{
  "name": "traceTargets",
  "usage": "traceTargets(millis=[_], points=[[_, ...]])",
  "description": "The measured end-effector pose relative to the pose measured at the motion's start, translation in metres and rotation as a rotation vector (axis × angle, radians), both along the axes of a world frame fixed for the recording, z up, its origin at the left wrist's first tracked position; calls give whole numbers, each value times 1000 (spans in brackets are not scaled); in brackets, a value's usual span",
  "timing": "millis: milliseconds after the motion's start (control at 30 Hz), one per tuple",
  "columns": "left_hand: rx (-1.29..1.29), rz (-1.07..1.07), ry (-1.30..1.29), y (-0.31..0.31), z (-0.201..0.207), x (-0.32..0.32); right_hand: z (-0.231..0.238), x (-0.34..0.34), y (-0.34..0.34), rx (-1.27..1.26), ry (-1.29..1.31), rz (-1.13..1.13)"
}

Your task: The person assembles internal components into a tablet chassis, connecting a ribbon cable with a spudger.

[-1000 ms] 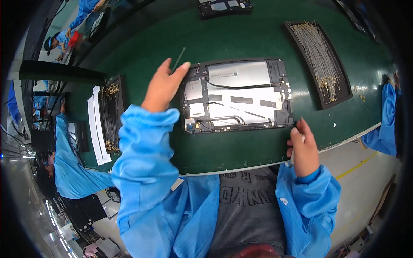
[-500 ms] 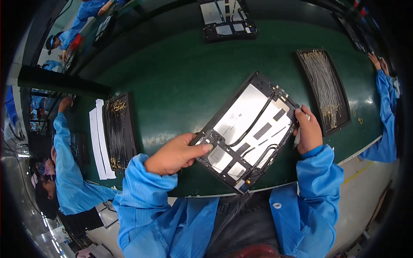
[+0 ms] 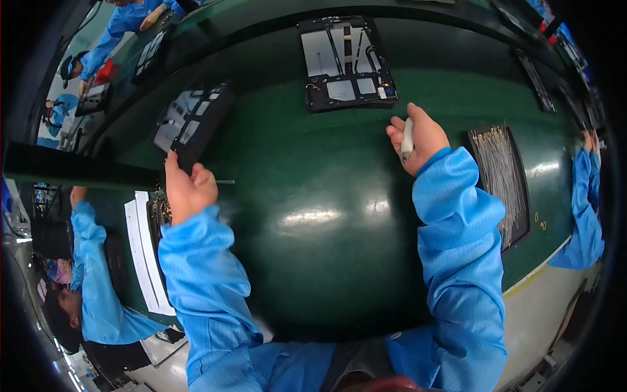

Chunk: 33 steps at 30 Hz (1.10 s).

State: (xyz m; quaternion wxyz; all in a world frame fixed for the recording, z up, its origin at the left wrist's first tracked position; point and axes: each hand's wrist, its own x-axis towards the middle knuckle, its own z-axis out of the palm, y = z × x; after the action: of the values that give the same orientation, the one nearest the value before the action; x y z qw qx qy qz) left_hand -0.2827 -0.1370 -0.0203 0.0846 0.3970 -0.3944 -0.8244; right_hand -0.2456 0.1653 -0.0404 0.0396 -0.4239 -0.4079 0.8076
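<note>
At the left, the near end of an opened tablet (image 3: 187,121) with bare inner parts is in my left hand (image 3: 189,191), fingers closed at its edge. The tablet is tilted and blurred. A short pale rod (image 3: 225,181) shows beside this hand; what it belongs to I cannot tell. On the right, my right hand (image 3: 426,138) is raised over the table, fingers curled round a white pen-shaped tool (image 3: 407,138). A second opened tablet (image 3: 346,65) lies at the far middle, just beyond my right hand, its dark frame and silver plates facing up.
A black tray (image 3: 522,196) of thin grey cables (image 3: 499,176) lies at right, near small yellow rings (image 3: 541,222). White strips (image 3: 147,255) and gold-tipped cables (image 3: 160,209), partly behind my left arm, lie at left. Co-workers' blue sleeves (image 3: 98,261) reach in at both sides.
The tablet that both hands held in front of me has moved to the far left with my left hand. My right hand has let go of it and moved forward, keeping the white tool.
</note>
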Motion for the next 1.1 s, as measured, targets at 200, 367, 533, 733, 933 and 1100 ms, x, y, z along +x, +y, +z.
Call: traceTargets(millis=[200, 367, 533, 733, 933, 1100], points=[[-260, -539, -146, 15, -17, -13, -4, -39, -1, -185, 21, -5], [-248, -656, -149, 43, -27, 7, -19, -65, -10, -142, 44, -157], [-340, -665, -38, 59, -19, 29, -14, -69, -4, -94, 20, 47], [-531, -767, -38, 63, -1, 77, -5, 40, 0, 28, -1, 164], [-616, -885, -74, 75, 3, 121, -4, 203, -35, -86, -205, 462], [-1478, -1046, 242, 79, 2, 167, -4, 234, -85, -222, -137, 1405]])
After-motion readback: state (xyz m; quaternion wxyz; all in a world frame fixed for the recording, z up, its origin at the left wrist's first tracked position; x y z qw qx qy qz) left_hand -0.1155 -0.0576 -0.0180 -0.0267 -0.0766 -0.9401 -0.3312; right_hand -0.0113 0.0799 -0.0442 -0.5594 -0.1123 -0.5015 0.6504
